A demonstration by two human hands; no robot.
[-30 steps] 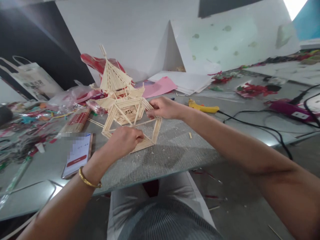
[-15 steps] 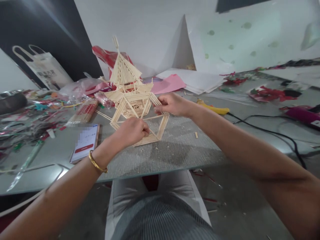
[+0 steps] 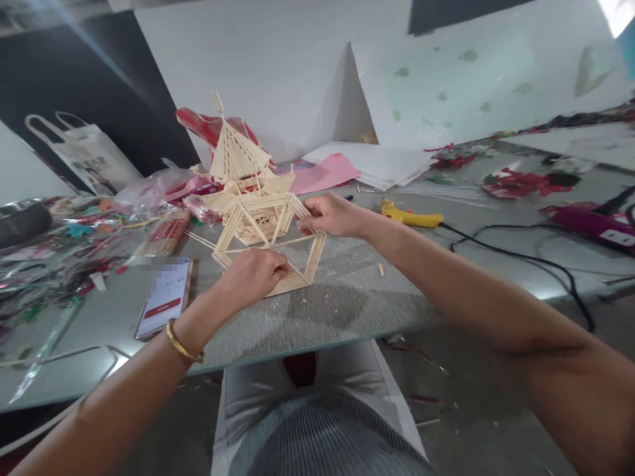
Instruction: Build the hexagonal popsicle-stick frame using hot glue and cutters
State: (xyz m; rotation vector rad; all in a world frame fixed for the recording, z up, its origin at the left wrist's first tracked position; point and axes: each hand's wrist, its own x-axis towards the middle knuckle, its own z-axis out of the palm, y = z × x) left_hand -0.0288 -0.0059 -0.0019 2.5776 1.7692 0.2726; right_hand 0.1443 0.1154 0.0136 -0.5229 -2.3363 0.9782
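A hexagonal frame of thin wooden sticks (image 3: 313, 259), crossed by stick spokes, lies on the table in front of me. My left hand (image 3: 258, 272) is closed over its near left part, fingers curled and thumb pressed in by a spoke; the fingertips are partly hidden. At the far right side of the frame, my right hand (image 3: 325, 215) pinches the sticks between thumb and fingers. Just behind the frame stands a tower model of the same sticks (image 3: 241, 155), with a pointed roof and flared eaves.
Left of the frame lie a phone (image 3: 166, 301), a pack of sticks (image 3: 166, 233) and tangled craft scraps (image 3: 47, 271). To the right are a yellow glue gun (image 3: 411, 217) with black cord and a small stick piece (image 3: 381, 270). Pink paper (image 3: 325, 173) and white sheets (image 3: 387, 165) lie behind.
The whole view has shifted slightly, so the table things sit a little lower and further left. Both hands keep nearly the same hold on the frame.
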